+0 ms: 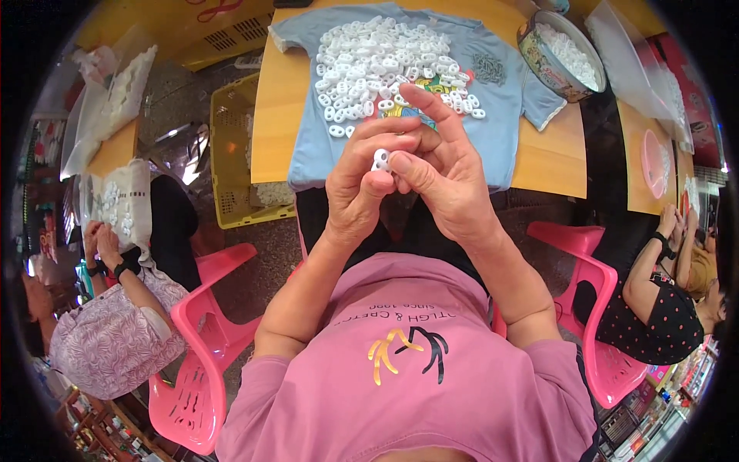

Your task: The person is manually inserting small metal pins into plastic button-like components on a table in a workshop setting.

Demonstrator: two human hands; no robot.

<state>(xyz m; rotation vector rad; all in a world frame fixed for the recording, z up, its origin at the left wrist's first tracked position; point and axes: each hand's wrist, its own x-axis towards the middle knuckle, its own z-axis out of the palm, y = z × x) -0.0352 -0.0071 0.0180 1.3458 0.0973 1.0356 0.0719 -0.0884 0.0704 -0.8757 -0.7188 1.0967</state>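
Note:
Close in front of my chest, above the table's near edge, both my hands meet around a small white plastic piece with two dark round holes (381, 159). My left hand (358, 181) is closed on it, thumb and fingers at its sides. From the right, the thumb of my right hand (456, 179) presses against the same piece, while its index finger stretches upward. Fingers partly hide the piece. Beyond my hands, a heap of similar white two-holed pieces (377, 61) lies on a light blue T-shirt (493, 115) spread over the wooden table (558, 158).
A pile of small grey metal parts (489, 69) lies on the shirt's right side. Right of it stands a round tin (543, 61) with white pieces. A yellow crate (231, 154) is left of the table. Pink chairs (204, 346) and people at work flank me.

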